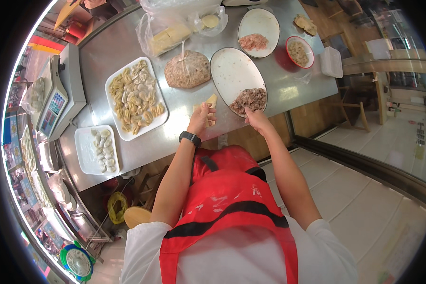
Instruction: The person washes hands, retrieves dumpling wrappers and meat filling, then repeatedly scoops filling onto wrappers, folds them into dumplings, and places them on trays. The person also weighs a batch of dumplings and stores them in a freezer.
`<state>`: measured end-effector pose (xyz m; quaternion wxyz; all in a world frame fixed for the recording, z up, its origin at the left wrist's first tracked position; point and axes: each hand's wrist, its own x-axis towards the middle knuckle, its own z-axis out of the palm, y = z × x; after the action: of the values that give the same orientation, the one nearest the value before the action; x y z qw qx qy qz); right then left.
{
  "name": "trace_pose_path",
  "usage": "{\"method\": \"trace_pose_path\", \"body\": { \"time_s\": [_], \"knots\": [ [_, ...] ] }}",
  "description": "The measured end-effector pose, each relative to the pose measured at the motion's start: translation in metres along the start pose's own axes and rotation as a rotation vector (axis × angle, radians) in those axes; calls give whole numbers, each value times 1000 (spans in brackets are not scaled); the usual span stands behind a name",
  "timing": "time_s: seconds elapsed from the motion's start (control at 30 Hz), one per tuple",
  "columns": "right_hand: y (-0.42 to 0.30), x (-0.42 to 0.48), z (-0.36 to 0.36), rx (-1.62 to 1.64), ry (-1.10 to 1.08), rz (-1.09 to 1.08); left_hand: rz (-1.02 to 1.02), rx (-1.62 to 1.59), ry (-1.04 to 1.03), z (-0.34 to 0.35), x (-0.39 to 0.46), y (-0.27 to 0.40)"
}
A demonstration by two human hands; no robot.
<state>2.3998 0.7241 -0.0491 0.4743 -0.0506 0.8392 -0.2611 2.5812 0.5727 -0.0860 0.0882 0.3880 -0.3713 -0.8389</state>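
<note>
My left hand (201,119), with a dark watch at the wrist, holds pale yellow dough wrappers (212,100) over the front of the steel table. My right hand (257,120) grips a thin utensil (240,103) whose tip is in brown minced filling (252,97). The filling is heaped at the near end of a white oval dish (230,69). Most of the utensil is hidden by my fingers and the mince. Left of the wrappers, a white tray (163,125) carries many folded wontons (133,94). A knotted plastic bag of filling (187,71) lies behind my left hand.
Farther back, another oval dish (259,21) holds pink mince, beside a red-rimmed bowl (300,52). Bagged wrappers (170,37) lie at the back. On the left are a smaller tray (85,152) of dumplings and a weighing scale (55,103). A clear plastic container (331,62) sits at the right edge.
</note>
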Motion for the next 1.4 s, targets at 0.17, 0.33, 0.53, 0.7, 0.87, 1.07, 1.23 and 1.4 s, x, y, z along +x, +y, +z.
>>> {"method": "trace_pose_path", "body": {
  "time_s": [0.17, 0.33, 0.53, 0.7, 0.87, 1.07, 1.23, 1.4],
  "knots": [
    [7, 7, 5, -64, 11, -3, 4, 164, 149, 4, 5, -15],
    [14, 12, 7, -26, 13, -22, 92, 6, 323, 4, 20, -40],
    [9, 14, 12, -11, -8, -86, 210, 597, 514, 8, 32, -51],
    [12, 20, 9, -33, -47, -44, 118, 477, 616, 69, 40, -48],
    [3, 15, 12, -11, -151, 58, -75, 82, 596, 60, 81, -82],
    [4, 3, 18, 24, -149, -34, -234, -283, 492, 67, 67, -57],
    [17, -7, 36, -175, 8, -343, -182, -545, 372, 64, 42, -36],
    [13, -39, 47, -434, 160, -362, -120, -650, 361, 53, 20, -21]
  ]
}}
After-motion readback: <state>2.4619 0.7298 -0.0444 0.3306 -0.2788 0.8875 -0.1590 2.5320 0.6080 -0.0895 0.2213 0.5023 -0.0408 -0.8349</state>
